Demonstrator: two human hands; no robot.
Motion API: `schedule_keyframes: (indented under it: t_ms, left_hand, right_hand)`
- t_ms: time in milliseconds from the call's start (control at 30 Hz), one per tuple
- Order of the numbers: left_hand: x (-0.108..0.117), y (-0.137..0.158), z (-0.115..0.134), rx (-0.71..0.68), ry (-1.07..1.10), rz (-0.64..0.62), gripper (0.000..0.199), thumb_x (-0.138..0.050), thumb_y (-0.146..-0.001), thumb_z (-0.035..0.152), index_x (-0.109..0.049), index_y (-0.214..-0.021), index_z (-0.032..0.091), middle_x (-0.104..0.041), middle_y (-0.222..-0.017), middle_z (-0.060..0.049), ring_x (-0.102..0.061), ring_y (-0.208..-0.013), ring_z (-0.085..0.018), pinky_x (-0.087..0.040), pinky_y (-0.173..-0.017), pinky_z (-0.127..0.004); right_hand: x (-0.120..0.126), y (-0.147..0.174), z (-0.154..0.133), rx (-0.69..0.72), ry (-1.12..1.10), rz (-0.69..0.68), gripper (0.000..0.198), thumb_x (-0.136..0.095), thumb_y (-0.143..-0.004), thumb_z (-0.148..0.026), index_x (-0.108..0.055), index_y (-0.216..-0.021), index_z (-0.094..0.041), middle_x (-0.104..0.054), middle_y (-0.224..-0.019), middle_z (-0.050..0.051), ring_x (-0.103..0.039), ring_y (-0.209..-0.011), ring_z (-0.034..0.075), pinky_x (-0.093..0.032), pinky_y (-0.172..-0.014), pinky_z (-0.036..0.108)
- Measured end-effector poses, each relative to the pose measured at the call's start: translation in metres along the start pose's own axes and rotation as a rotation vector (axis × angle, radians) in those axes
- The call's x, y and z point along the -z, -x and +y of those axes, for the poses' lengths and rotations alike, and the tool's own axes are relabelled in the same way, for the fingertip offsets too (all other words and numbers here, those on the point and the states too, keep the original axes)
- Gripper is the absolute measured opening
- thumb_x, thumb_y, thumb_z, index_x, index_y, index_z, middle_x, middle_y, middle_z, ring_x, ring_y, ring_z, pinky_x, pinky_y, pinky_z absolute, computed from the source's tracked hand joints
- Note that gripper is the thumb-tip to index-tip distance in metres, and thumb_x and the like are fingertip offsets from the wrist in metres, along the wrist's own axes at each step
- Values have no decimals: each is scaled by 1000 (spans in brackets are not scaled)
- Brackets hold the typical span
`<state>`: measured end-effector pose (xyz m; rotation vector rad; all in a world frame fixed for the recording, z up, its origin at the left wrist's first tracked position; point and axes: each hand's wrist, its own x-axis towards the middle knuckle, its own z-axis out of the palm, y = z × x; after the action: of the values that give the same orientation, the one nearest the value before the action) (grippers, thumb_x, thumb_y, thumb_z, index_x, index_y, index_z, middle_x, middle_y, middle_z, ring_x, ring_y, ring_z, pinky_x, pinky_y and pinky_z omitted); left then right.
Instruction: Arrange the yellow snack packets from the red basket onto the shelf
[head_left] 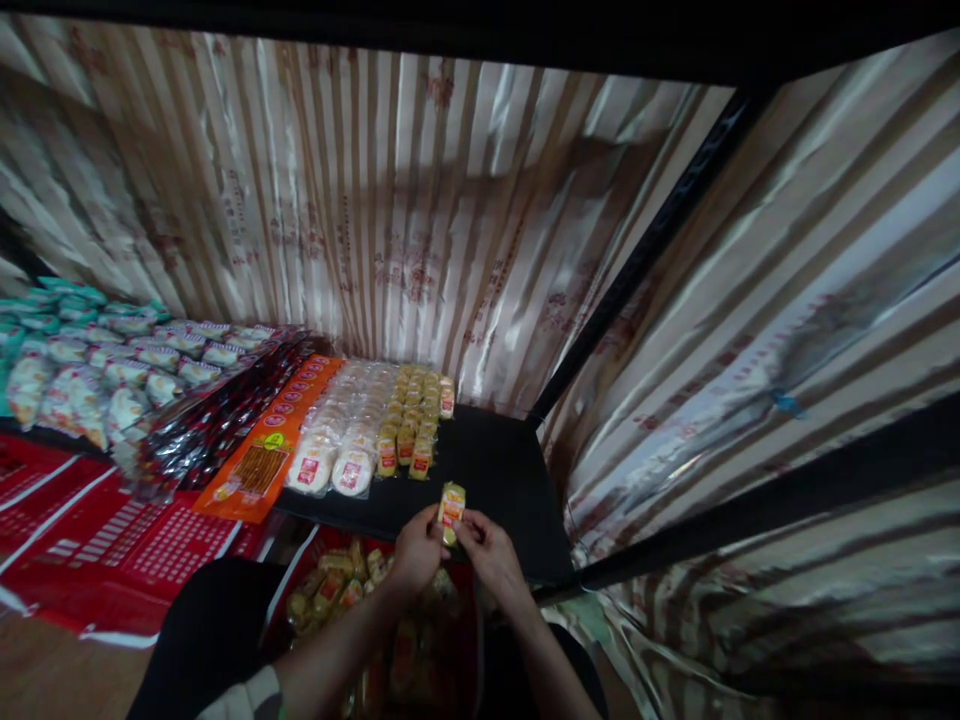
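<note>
Between my two hands is a small yellow snack pack (451,505) with an orange and red label, held upright over the front edge of the black shelf (499,480). The fingers of my left hand (418,548) pinch its left side. My right hand (487,552) grips its lower right side with thumb and fingers. Below my forearms stands a red basket (279,605) holding many similar yellow packs (330,588). Rows of the same kind of yellow pack (406,440) stand on the shelf, just beyond my hands to the left.
Left of the yellow rows lie round white packaged cakes (352,470), an orange snack bag (259,465), dark shiny packets (217,420) and white bags (127,365). Red baskets (135,550) stand below on the left. A striped curtain (450,200) and a dark post (637,270) bound the shelf.
</note>
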<state>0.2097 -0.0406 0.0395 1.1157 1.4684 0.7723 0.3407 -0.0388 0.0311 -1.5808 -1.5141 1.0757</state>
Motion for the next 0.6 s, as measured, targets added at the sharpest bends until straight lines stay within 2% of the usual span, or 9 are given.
schedule_keyframes:
  t_ms: [67, 133, 233, 300, 400, 500, 600]
  left_hand:
    - [-4, -11, 9, -19, -34, 35, 39, -39, -85, 16, -52, -121, 13, -65, -106, -7, -63, -61, -10, -48, -61, -20]
    - [-10, -20, 15, -64, -80, 117, 43, -41, -82, 12, -48, -125, 10, -56, -123, -12, -66, -81, -14, -50, -73, -21]
    - [-24, -34, 20, -158, -94, 211, 48, -43, -79, 8, -46, -127, 10, -46, -135, -14, -56, -110, -18, -42, -95, -24]
    - [-36, -43, 20, -173, -34, 179, 50, -41, -81, 10, -42, -131, 10, -41, -139, -13, -54, -113, -16, -39, -100, -24]
    - [-51, -58, 20, -118, 25, 105, 51, -40, -85, 15, -37, -135, 11, -39, -142, -11, -48, -121, -16, -32, -106, -25]
    - [-58, -75, 23, -87, -2, 95, 49, -39, -86, 18, -39, -135, 8, -37, -142, -10, -34, -132, -15, -22, -112, -26]
    - [-59, -93, 29, -96, -13, 119, 49, -39, -86, 18, -40, -134, 7, -36, -143, -10, -32, -133, -15, -21, -113, -25]
  right_hand:
    - [6, -15, 2, 10, 24, 26, 37, -49, -77, -45, -66, -96, -18, -71, -87, 7, -66, -78, 20, -49, -71, 28]
    - [12, -31, 2, 6, 73, 63, 35, -48, -78, -44, -66, -95, -19, -71, -87, 6, -66, -79, 20, -49, -69, 27]
    - [20, -58, 3, -20, 168, 141, 33, -47, -78, -42, -66, -92, -19, -71, -82, 6, -66, -76, 19, -48, -69, 27]
    - [24, -75, 5, -29, 195, 186, 32, -47, -78, -40, -65, -92, -18, -71, -84, 7, -66, -76, 19, -48, -70, 27]
    - [27, -99, 10, -30, 185, 192, 30, -48, -77, -38, -65, -92, -18, -71, -89, 7, -65, -80, 19, -47, -72, 27]
    - [26, -119, 15, -33, 200, 194, 30, -49, -77, -38, -66, -92, -18, -71, -88, 7, -65, -81, 19, -47, -72, 27]
    - [22, -139, 18, -25, 233, 221, 30, -48, -78, -38, -66, -92, -19, -71, -86, 5, -65, -79, 18, -47, -71, 27]
